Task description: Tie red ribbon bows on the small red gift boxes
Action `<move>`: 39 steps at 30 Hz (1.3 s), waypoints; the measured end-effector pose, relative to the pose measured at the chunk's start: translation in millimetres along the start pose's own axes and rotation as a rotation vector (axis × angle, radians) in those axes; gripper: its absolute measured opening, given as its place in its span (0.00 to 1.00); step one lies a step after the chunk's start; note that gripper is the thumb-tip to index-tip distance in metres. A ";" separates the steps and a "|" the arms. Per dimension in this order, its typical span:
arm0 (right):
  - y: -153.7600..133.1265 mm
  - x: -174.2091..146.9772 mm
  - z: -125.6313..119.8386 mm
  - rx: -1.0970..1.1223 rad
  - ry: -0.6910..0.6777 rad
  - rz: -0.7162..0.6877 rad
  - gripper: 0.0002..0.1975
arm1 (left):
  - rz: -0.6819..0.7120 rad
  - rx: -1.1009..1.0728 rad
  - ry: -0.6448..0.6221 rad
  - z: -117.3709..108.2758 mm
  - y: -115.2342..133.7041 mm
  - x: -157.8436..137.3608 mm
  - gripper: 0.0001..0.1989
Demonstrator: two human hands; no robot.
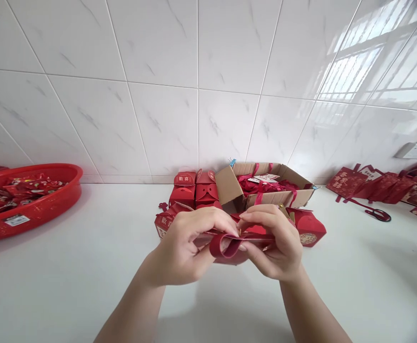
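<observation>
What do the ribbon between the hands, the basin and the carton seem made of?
Ribbon: probably fabric, smooth, bending into a soft loop. Basin: likely plastic, semiglossy, with highlights on its red side. Carton: apparently cardboard, matte brown, one flap folded out.

From where I stood, the person's bare left forearm (133,305) and right forearm (312,309) extended forward and slanted inward, bringing the two hands close together in front of the body. The left hand (194,243) was turned with its back outward, fingers curved toward the middle and thumb bent below them in a pinch. The right hand (273,238) nearly mirrored it, its bent index finger (256,219) above and its thumb (257,261) below, also pinching, with the index fingertips of both hands almost meeting.
</observation>
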State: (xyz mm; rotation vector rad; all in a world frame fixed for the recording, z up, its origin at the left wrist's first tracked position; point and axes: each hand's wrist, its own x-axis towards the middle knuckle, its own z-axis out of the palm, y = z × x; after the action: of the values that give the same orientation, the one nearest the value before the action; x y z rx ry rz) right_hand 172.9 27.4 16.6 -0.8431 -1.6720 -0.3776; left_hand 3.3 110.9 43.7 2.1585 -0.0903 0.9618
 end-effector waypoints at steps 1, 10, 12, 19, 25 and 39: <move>-0.3 0.0 -0.5 -0.003 -0.015 -0.006 0.16 | 0.026 0.017 0.010 0.2 0.2 -0.1 0.14; -1.2 0.6 -0.2 0.011 -0.014 -0.053 0.14 | 0.097 0.090 0.040 1.2 1.5 0.3 0.14; -1.4 1.2 0.6 0.024 0.000 -0.074 0.13 | 0.129 0.095 0.056 2.0 0.9 1.0 0.14; 0.1 0.0 5.0 0.059 0.034 -0.089 0.08 | 0.180 0.115 0.081 3.5 -0.3 2.9 0.12; 0.8 -5.4 6.1 0.063 0.051 -0.107 0.09 | 0.175 0.080 0.079 4.0 -0.9 2.7 0.12; 1.0 -2.4 10.0 0.021 0.075 -0.089 0.11 | -0.179 -0.097 0.047 6.4 7.4 0.9 0.07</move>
State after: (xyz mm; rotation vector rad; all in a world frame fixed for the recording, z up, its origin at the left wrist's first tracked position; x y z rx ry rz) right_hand 166.7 33.7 11.4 -0.7321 -1.6447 -0.4463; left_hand 5.3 101.6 46.1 2.0165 0.0761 0.8860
